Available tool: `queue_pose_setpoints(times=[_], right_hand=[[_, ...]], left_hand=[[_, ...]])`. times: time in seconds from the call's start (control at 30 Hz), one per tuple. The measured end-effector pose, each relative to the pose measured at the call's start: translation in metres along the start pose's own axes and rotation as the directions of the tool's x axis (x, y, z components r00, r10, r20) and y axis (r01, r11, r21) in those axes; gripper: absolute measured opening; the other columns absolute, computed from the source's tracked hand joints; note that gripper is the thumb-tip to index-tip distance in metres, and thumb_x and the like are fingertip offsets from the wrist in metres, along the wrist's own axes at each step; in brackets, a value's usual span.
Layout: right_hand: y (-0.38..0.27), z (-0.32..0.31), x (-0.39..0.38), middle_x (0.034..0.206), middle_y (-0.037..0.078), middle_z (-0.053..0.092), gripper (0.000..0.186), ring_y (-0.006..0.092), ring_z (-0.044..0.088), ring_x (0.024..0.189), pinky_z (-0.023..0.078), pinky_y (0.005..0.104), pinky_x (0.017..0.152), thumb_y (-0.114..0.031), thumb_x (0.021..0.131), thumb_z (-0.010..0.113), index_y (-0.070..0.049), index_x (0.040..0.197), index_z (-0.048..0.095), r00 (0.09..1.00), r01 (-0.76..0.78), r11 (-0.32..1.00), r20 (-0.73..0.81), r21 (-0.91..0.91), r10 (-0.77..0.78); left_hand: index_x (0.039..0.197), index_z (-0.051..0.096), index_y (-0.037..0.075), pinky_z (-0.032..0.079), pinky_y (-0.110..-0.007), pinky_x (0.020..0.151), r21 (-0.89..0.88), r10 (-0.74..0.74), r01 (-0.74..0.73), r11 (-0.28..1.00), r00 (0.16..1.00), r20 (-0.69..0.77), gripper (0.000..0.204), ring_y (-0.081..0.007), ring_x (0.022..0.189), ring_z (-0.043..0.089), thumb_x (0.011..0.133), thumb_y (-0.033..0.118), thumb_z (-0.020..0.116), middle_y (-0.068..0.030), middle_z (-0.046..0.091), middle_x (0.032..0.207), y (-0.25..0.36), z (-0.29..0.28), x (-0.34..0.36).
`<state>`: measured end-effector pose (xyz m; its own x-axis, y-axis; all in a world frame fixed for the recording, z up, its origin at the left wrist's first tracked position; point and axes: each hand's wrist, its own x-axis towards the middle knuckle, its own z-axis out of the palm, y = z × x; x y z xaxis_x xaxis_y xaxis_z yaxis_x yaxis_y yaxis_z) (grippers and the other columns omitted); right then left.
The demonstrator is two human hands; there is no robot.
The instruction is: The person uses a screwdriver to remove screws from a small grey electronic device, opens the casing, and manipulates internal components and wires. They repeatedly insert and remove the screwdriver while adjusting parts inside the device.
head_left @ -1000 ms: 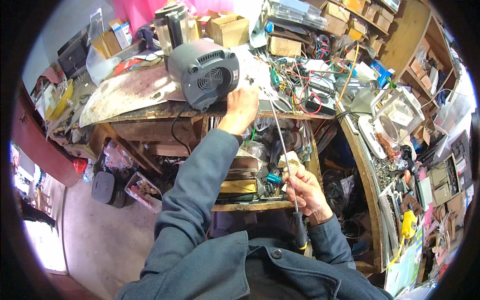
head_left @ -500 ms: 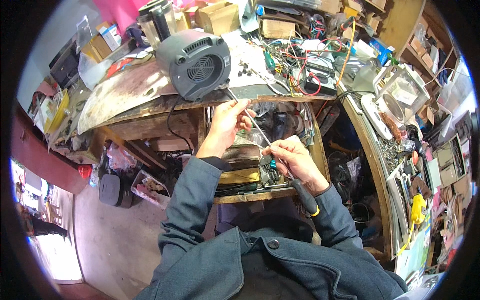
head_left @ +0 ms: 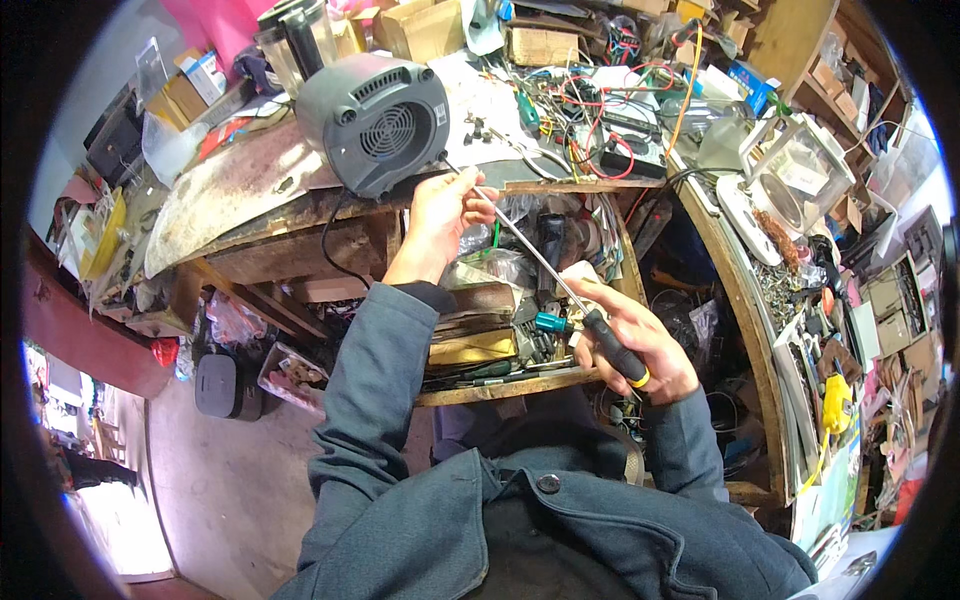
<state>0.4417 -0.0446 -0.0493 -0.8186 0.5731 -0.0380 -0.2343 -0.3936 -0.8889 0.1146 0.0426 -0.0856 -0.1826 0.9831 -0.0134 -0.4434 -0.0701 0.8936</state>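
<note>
A long screwdriver [head_left: 540, 260] with a black and yellow handle slants up from my right to the dark grey appliance base [head_left: 372, 130] on the bench. My left hand [head_left: 442, 222] pinches its shaft near the tip, close to the lower right corner of the base; the exact contact is hidden. My right hand [head_left: 645, 340] is at the handle, with its fingers curled about it. The base lies on its side, its round vent grille facing me, and a black cord [head_left: 328, 240] hangs from it over the bench edge.
Below my hands an open drawer [head_left: 500, 390] holds tools, bags and a teal-handled tool [head_left: 552, 322]. Red test leads and a multimeter [head_left: 632, 155] lie on the bench to the right. A clear jug [head_left: 290, 45] stands behind the base. A clear-sided appliance [head_left: 800, 180] is at far right.
My right hand has shifted from the screwdriver's shaft down to its handle. My left hand stays on the shaft near the tip. The whole view has moved slightly.
</note>
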Motion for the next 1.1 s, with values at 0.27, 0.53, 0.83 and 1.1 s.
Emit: queue_pose_setpoints(times=[0.27, 0.53, 0.83, 1.1], right_hand=[[0.013, -0.018, -0.015, 0.088, 0.005, 0.07, 0.05, 0.0021, 0.044, 0.054, 0.032, 0.0186, 0.047, -0.012, 0.102, 0.068, -0.006, 0.15, 0.057, 0.906, 0.082, 0.982, -0.399, -0.171, -0.145], [0.004, -0.04, -0.011, 0.084, 0.009, 0.066, 0.047, 0.0015, 0.036, 0.042, 0.027, 0.017, 0.037, -0.022, 0.108, 0.056, 0.001, 0.15, 0.054, 0.968, 0.023, 0.907, -0.237, 0.42, 0.086], [0.03, -0.003, -0.013, 0.082, 0.001, 0.068, 0.041, 0.0007, 0.04, 0.05, 0.029, 0.0177, 0.044, -0.012, 0.103, 0.065, -0.006, 0.144, 0.063, 0.851, 0.092, 0.956, -0.476, -0.279, -0.221], [0.057, 0.0, -0.011, 0.104, 0.003, 0.071, 0.043, 0.0074, 0.063, 0.09, 0.051, 0.0239, 0.083, -0.009, 0.1, 0.07, -0.003, 0.143, 0.063, 0.815, 0.135, 0.833, -0.418, -0.537, -0.402]], left_hand=[[0.112, 0.069, -0.002, 0.059, -0.029, 0.061, 0.194, 0.001, 0.006, 0.981, 0.999, -0.037, 0.033, -0.0173, 0.069, 0.074, 0.108, 0.03, 0.063, -0.0183, 0.079, 0.098, 0.015, 0.004, -0.013], [0.141, 0.061, 0.011, 0.048, -0.047, 0.105, 0.872, 0.83, -0.095, -0.481, 0.272, 0.487, 0.061, -0.0329, 0.124, 0.056, 0.086, 0.02, 0.086, -0.0121, 0.061, 0.133, 0.095, -0.024, -0.055], [0.151, 0.055, 0.019, 0.052, -0.046, 0.109, 0.872, 0.741, -0.125, -0.474, 0.478, 0.472, 0.075, -0.0362, 0.133, 0.059, 0.083, 0.017, 0.087, -0.0114, 0.058, 0.145, 0.13, -0.043, -0.021], [0.14, 0.064, 0.015, 0.056, -0.043, 0.102, 0.871, 0.766, -0.288, -0.399, 0.417, 0.489, 0.056, -0.0378, 0.124, 0.068, 0.088, 0.013, 0.082, -0.0167, 0.069, 0.137, 0.144, -0.06, -0.022]])
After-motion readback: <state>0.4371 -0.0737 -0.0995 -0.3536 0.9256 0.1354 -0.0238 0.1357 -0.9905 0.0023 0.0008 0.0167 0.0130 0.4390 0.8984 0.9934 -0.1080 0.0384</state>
